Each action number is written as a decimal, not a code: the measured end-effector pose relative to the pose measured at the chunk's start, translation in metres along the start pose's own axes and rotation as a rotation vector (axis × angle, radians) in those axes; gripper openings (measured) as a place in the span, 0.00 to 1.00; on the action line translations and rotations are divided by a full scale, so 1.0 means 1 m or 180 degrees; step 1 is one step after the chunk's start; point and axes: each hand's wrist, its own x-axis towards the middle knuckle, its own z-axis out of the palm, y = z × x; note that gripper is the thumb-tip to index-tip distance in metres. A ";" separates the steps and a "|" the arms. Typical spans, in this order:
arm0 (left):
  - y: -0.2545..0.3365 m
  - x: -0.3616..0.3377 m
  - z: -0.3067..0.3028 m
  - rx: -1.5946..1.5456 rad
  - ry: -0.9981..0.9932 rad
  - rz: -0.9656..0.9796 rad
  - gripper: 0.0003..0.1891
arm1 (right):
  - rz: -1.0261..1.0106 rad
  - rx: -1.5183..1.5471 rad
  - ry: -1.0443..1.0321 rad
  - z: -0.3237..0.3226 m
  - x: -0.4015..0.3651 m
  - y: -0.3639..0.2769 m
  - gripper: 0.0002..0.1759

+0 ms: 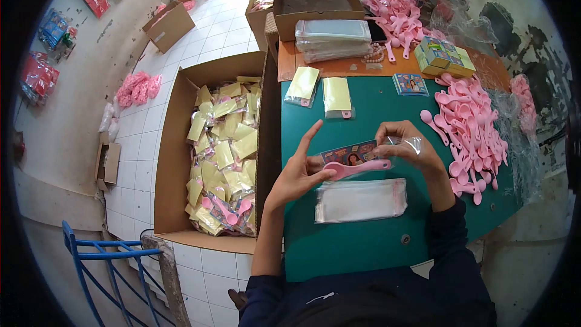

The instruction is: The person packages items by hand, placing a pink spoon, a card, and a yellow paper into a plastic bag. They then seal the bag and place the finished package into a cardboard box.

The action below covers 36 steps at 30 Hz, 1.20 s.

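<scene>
Over the green table, a pink plastic spoon (361, 168) and a printed card (350, 155) lie together in a clear plastic bag (413, 143) between my hands. My left hand (293, 177) grips the left end, its thumb at the spoon's bowl and its index finger stretched upward. The fingers of my right hand (408, 145) are curled and pinch the right end of the bag, near the spoon's handle. Just below lies a stack of clear plastic bags (361, 201). Two packed bags with pale yellow backs (337, 95) rest beyond my left hand.
A carton (166, 218) full of packed bags stands left of the table. Loose pink spoons (472, 127) are heaped at the right. A small card stack (410, 84), boxed cards (443, 57) and more clear bags (333, 36) sit toward the back. A blue metal frame (115, 255) stands lower left.
</scene>
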 end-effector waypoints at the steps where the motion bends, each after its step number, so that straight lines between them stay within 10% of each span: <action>1: -0.003 -0.001 -0.001 0.0225 0.0130 -0.0030 0.45 | -0.0102 -0.0210 0.0172 0.003 -0.001 -0.002 0.08; 4: -0.004 -0.012 0.022 0.0971 0.1071 0.0138 0.41 | -0.0110 -0.0537 0.0593 0.017 -0.009 -0.016 0.10; 7: -0.001 -0.031 0.042 -0.1044 0.0114 -0.0616 0.36 | -0.0406 -0.1016 0.0200 0.033 -0.019 -0.013 0.13; 15: -0.012 -0.040 0.046 -0.0950 -0.0179 -0.1150 0.32 | -0.0721 -0.2077 -0.0125 0.073 -0.042 0.017 0.13; 36: -0.007 -0.018 0.067 -0.0165 0.0253 -0.0842 0.29 | -0.0877 -0.1122 -0.1183 0.048 -0.049 0.008 0.07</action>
